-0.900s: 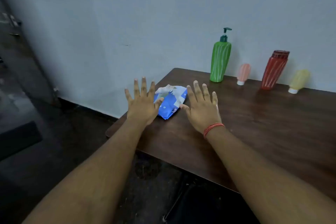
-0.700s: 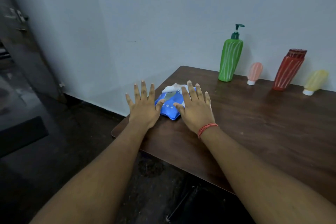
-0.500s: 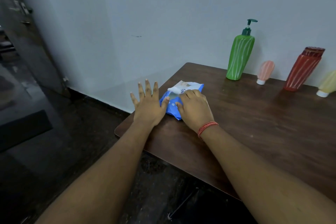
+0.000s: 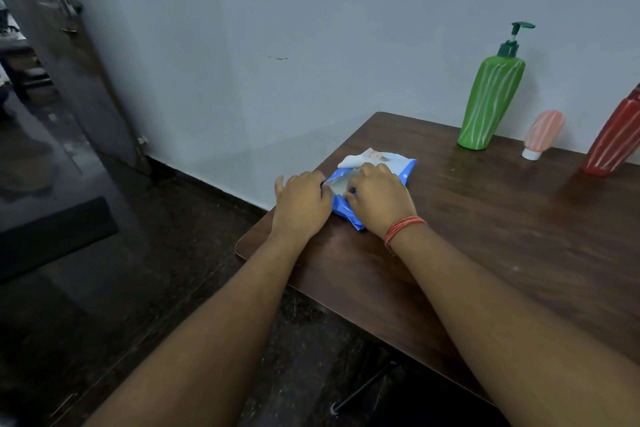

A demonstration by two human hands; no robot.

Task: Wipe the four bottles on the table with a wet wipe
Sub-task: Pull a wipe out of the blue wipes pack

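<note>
Wipes come first, and that is the step in hand: both hands are at the blue wet-wipe pack (image 4: 375, 172), which lies near the left front corner of the table (image 4: 485, 236). The left hand (image 4: 302, 203) sits against the pack's left end with its fingers curled onto the wrapper, seemingly steadying it. The right hand (image 4: 379, 199), with a red thread band (image 4: 403, 229) at the wrist, lies on top of the pack, its fingertips bent down at the opening flap; in this dim view it is hard to say whether they have pinched the flap or a wipe, though they look to be gripping the pack's top. A bit of white wipe (image 4: 351, 160) pokes out at the pack's far end.

No bottle has been touched yet, to judge from how they stand. Beyond the pack and to its right, along the wall, are the green pump bottle (image 4: 493, 104), then the small pink bottle (image 4: 542, 132) standing on its white cap, then the red bottle (image 4: 614, 139), cut by the frame edge. The fourth bottle is out of view.

Next, one sheet needs pulling free while the left hand pins the pack down, then carrying to the green pump bottle, the nearest to the pack.
</note>
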